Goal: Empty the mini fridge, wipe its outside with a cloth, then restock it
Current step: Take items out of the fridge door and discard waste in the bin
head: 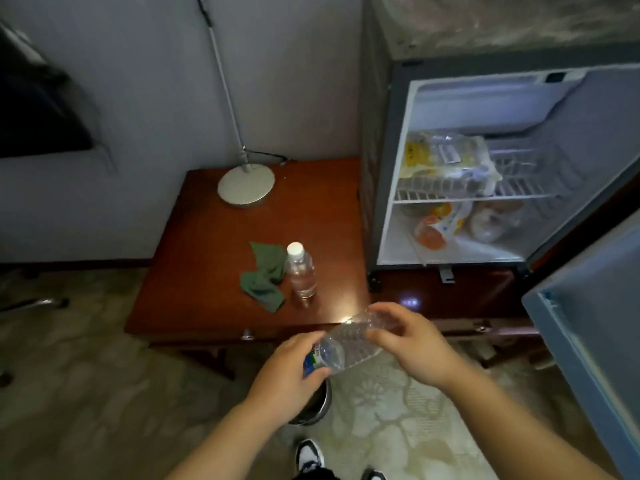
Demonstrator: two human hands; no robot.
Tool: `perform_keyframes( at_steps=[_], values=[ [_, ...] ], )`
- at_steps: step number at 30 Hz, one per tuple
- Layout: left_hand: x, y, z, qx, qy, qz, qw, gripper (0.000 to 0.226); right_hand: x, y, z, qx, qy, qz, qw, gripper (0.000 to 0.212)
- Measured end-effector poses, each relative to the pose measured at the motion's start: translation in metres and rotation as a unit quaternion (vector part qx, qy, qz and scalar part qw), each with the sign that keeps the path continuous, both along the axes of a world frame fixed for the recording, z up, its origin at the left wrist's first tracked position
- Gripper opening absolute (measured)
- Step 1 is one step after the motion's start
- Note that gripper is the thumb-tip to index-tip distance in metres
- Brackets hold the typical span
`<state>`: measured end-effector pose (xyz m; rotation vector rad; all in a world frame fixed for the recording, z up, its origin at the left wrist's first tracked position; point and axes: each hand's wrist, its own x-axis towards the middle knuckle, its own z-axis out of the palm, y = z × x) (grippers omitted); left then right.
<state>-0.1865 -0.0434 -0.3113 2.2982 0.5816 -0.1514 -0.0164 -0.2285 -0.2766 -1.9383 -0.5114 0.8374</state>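
The mini fridge (384,161) stands open at the right, its door (595,327) swung toward me. Food bags (446,157) lie on its wire shelf and more packets (440,226) on its floor. A clear water bottle (349,344) lies sideways in front of the table edge, held by both hands: my left hand (294,372) grips its labelled end and my right hand (412,344) its other end. A second water bottle (300,270) stands upright on the wooden table (207,271), beside a crumpled green cloth (265,275).
A round lamp base (246,186) with a thin pole sits at the table's back. A metal bin (318,407) stands on the patterned carpet under my left hand. My shoes (310,455) show at the bottom. A dark chair (34,105) is at the far left.
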Motion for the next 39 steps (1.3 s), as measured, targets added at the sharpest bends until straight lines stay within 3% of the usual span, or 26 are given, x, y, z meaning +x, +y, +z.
perform_keyframes(
  at_steps=[6,9,22,28,30,33,39],
  values=[
    [-0.051,0.022,-0.021,-0.006,0.022,0.056,0.998,0.062,-0.041,0.038,-0.011,-0.029,-0.030,0.078,0.996,0.034],
    [-0.064,0.038,-0.057,-0.005,0.046,0.054,0.998,0.061,-0.056,0.055,-0.048,-0.043,-0.049,0.089,0.994,0.042],
    [-0.091,0.088,-0.407,-0.047,0.101,0.026,0.993,0.068,-0.092,0.114,-0.398,-0.107,-0.121,0.180,0.970,0.057],
    [-0.095,0.104,-0.500,-0.029,0.093,0.005,0.995,0.067,-0.098,0.133,-0.501,-0.127,-0.109,0.205,0.964,0.070],
    [-0.097,0.106,-0.499,-0.024,0.097,0.003,0.995,0.068,-0.102,0.131,-0.503,-0.143,-0.101,0.217,0.960,0.075],
    [-0.097,0.100,-0.442,-0.017,0.096,-0.006,0.995,0.068,-0.104,0.120,-0.451,-0.141,-0.100,0.209,0.963,0.070],
    [-0.076,0.084,-0.224,0.025,0.036,-0.051,0.998,0.067,-0.086,0.096,-0.243,-0.135,-0.149,0.169,0.965,0.066]
  ],
)
